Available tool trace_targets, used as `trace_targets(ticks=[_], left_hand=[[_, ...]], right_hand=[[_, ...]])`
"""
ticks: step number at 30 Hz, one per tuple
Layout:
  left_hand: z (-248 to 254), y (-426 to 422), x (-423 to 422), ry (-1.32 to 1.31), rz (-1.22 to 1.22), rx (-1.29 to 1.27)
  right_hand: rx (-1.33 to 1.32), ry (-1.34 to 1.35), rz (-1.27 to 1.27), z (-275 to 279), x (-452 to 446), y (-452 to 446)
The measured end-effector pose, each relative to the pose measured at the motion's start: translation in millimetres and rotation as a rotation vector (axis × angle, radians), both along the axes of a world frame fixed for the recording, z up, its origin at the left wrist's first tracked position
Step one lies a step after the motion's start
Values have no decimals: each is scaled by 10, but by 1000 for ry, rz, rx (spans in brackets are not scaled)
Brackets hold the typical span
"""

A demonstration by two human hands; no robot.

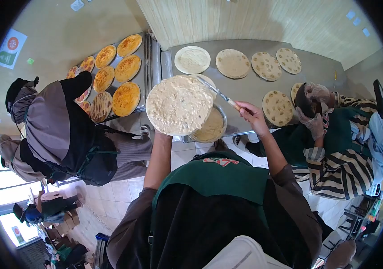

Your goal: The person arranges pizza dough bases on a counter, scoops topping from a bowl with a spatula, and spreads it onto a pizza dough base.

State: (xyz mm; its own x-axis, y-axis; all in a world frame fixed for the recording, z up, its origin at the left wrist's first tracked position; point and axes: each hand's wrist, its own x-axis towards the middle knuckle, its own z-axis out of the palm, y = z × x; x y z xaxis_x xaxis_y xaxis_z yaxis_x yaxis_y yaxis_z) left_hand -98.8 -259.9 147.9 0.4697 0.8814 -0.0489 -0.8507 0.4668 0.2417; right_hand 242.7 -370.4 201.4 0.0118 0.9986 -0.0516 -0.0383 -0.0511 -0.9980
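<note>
A flat round base (179, 105) thickly covered with a pale, lumpy spread is held up in front of me. My left hand (163, 135) supports it from beneath; only the wrist side shows and the fingers are hidden. In my right hand (250, 114) is a spatula (220, 94) with a wooden handle and metal blade, the fingers closed round the handle. Its blade reaches over the far right edge of the covered round. Below and to the right, partly hidden by the round, stands a metal bowl (225, 127) with pale spread inside.
On the metal table (240, 96) lie a pale round (192, 59), a plain one (232, 63) and several dotted ones (278, 108). A left-hand tray (144, 67) holds orange-topped rounds (126, 98). A co-worker (61, 116) stands left; another, with gloved hands (315, 123), works at right.
</note>
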Motion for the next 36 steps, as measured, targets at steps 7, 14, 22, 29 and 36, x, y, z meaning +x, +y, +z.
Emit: trace_targets(ticks=[7, 14, 22, 29, 36], left_hand=[[303, -42, 174, -170, 73, 39], [478, -310, 267, -177, -27, -3], [457, -293, 427, -159, -20, -37], [476, -280, 336, -316, -21, 61], [589, -453, 496, -229, 7, -17]], right_hand=[[43, -54, -33, -128, 39, -473], [-42, 43, -50, 63, 156, -411], [-77, 16, -2, 25, 141, -135], [-102, 104, 1, 157, 138, -561], [-102, 106, 13, 141, 127, -358]])
